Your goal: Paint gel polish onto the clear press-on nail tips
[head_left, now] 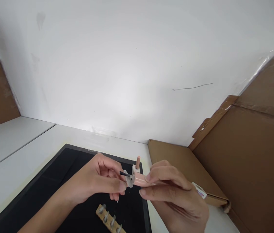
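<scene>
My left hand [103,178] pinches a small clear nail tip [128,180] between thumb and fingers. In my right hand [175,191] is a pink polish cap [141,179], held between thumb and fingers, with its dark brush [124,174] pointing left across the nail tip. Behind the cap stands a small bottle [136,167] with a pinkish-brown stick-like top. Below my left hand, a tan strip [107,218] holds several clear nail tips in a row, partly cut off by the lower frame edge.
A black mat [66,168] with a raised rim lies on the white table [78,136]. Cardboard [175,158] lies at the right, with a brown box wall [260,155] beyond. A small white item [199,190] shows behind my right hand.
</scene>
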Motion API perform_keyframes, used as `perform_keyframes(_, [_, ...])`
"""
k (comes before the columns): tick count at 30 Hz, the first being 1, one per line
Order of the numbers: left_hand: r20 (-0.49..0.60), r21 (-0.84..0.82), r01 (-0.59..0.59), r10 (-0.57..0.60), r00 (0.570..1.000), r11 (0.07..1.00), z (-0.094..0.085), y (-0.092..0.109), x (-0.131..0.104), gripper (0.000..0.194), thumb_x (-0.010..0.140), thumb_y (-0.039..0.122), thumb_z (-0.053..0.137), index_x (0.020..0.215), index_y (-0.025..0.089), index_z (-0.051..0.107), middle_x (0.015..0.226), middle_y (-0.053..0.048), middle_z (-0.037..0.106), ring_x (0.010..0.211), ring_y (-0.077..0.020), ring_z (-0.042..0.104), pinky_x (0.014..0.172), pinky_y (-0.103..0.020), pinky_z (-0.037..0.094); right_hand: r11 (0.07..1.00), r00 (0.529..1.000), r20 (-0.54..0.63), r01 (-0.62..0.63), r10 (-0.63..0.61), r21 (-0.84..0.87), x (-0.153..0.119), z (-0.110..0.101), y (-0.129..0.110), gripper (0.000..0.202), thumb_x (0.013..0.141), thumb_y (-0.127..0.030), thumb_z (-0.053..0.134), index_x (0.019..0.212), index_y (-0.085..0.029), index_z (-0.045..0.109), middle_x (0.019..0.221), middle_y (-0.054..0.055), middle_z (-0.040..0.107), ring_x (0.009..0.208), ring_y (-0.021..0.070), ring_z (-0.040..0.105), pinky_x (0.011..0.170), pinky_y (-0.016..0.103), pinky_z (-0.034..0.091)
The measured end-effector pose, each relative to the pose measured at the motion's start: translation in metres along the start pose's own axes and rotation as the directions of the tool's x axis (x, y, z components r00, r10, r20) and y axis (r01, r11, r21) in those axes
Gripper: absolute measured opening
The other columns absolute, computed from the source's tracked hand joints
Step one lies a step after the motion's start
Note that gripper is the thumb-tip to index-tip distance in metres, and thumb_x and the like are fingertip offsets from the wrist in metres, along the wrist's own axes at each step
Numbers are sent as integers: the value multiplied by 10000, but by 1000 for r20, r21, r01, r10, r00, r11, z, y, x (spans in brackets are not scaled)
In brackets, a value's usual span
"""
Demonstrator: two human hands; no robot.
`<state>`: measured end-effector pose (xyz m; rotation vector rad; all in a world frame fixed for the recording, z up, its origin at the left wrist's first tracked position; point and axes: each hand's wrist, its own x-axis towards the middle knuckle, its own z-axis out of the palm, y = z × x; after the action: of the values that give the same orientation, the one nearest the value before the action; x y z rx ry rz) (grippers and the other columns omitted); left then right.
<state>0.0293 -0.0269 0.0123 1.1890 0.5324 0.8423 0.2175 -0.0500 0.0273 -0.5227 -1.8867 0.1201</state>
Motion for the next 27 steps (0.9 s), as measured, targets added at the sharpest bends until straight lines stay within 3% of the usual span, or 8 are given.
perform_keyframes(7, [36, -70, 44, -41, 999, 997, -1, -1, 1, 130, 587, 265, 791, 603, 151, 730, 509, 0, 628, 405, -61, 516, 436, -177, 428, 997, 997, -22, 73, -72, 8, 2, 4, -1, 340, 726, 41, 549, 758, -251, 719, 676, 19, 606, 581, 141, 552, 502, 290, 451])
perform_keyframes(12, [-5, -12, 4, -4, 1000, 1000, -2, -3, 1, 103, 618, 248, 776, 627, 154, 733, 541, -4, 639, 438, -78, 539, 466, -200, 461, 999, 997, -74, 10, -13, -48, -1, 3, 0, 378, 729, 46, 547, 781, -288, 716, 736, 14, 595, 609, 142, 562, 530, 291, 461])
perform_keyframes(17, [-95, 154, -186, 202, 975, 970, -2, -7, 2, 9, 702, 172, 715, 709, 167, 720, 604, 16, 609, 536, -86, 564, 540, -207, 480, 987, 987, -26, -160, 160, 11, -2, -5, 1, 388, 740, 14, 597, 941, -302, 695, 797, 21, 577, 671, 148, 561, 498, 244, 460])
perform_keyframes(22, [-143, 406, -261, 343, 928, 876, -2, -8, 1, 83, 783, 208, 642, 768, 169, 713, 706, -26, 625, 605, -115, 575, 536, -221, 471, 987, 987, 6, -157, 158, -14, 1, -10, -3, 282, 758, -57, 615, 923, -277, 681, 666, 20, 625, 590, 161, 542, 465, 260, 421])
perform_keyframes(27, [-117, 550, -326, 457, 882, 769, 1, -8, 1, 113, 789, 165, 615, 784, 178, 726, 714, -43, 643, 631, -134, 591, 547, -230, 472, 992, 992, 36, -118, 120, -45, 4, -6, -7, 297, 726, -28, 616, 906, -257, 675, 673, 21, 647, 563, 156, 552, 477, 270, 459])
